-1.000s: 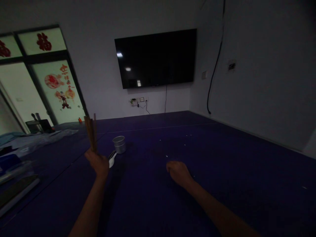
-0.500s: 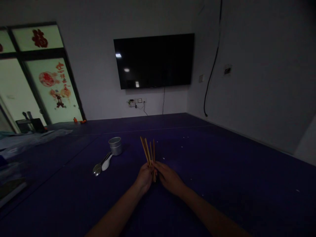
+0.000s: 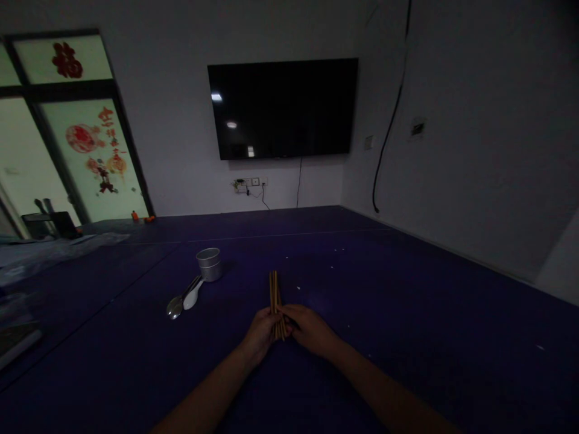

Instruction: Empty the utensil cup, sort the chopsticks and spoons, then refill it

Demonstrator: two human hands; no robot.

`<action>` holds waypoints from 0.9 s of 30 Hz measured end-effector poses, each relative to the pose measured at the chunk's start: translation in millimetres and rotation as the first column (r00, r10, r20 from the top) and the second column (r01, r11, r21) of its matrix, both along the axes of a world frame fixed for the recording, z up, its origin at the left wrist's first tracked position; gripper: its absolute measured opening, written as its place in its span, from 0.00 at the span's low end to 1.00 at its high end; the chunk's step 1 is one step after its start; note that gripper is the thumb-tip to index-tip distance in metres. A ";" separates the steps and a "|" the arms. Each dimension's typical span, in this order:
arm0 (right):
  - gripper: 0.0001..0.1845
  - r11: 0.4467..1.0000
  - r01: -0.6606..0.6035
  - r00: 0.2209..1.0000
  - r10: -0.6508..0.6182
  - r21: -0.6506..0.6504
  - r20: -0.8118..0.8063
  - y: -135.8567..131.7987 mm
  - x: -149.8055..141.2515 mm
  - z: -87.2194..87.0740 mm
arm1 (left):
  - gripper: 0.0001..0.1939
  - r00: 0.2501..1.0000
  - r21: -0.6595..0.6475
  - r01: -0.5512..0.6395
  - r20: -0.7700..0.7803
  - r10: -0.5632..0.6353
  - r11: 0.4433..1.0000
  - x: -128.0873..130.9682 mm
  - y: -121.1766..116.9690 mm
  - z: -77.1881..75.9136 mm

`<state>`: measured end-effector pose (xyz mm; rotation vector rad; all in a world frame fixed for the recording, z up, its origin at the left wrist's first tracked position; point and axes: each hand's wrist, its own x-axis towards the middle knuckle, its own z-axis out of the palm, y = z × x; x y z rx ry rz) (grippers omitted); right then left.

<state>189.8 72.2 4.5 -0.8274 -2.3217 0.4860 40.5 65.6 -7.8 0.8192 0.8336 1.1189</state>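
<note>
Head view, chopsticks: held between the 2 hands over the blue surface (image 3: 429, 301), near the middle; the bundle (image 3: 274, 292) is pointed away from the person, far ends slightly spread.
Left hand (image 3: 259, 337): closed around the near part of the bundle, gripping it from the left.
Right hand (image 3: 312, 328): fingers bent, fingertips set against the bundle's right side; whether any stick is pinched cannot be told.
Key relation, bundle to cup: metal cup (image 3: 208, 266) is stood upright, left of and beyond both hands; left hand is nearer. Bundle axis is aimed forward, right of the cup, not at it.
Spoons: white spoon (image 3: 193, 295) and metal spoons (image 3: 174, 308) are laid left of the left hand, handles toward the cup; contact with it is unclear.
Hidden: mid-bundle is covered by fingers; stick count can't be made out. Cup's inside is mostly hidden.
Cut off: flat item (image 3: 20, 343) at left edge, dim, not identifiable.
</note>
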 end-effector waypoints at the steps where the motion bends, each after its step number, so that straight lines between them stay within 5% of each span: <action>1: 0.31 1.000 0.004 1.000 -0.004 0.001 0.011 0.0 -0.1 0.0 | 0.05 1.000 -0.009 0.004 -0.003 -0.004 1.000 -0.5 0.0 1.0; 9: 0.20 0.998 0.063 0.995 -0.064 0.024 0.077 -2.2 -0.8 3.5 | 0.13 0.999 0.021 0.025 -0.047 -0.024 0.999 -3.9 -0.2 6.4; 21: 0.22 0.996 0.058 0.994 -0.064 0.068 0.089 -1.1 0.0 -0.5 | 0.20 0.960 0.162 -0.058 -0.262 0.100 0.985 -7.2 2.9 3.0; 27: 0.27 0.996 0.042 0.989 -0.052 0.073 0.140 -6.0 -2.9 3.9 | 0.16 0.870 0.206 -0.085 -0.461 0.173 0.975 -8.3 -2.6 10.0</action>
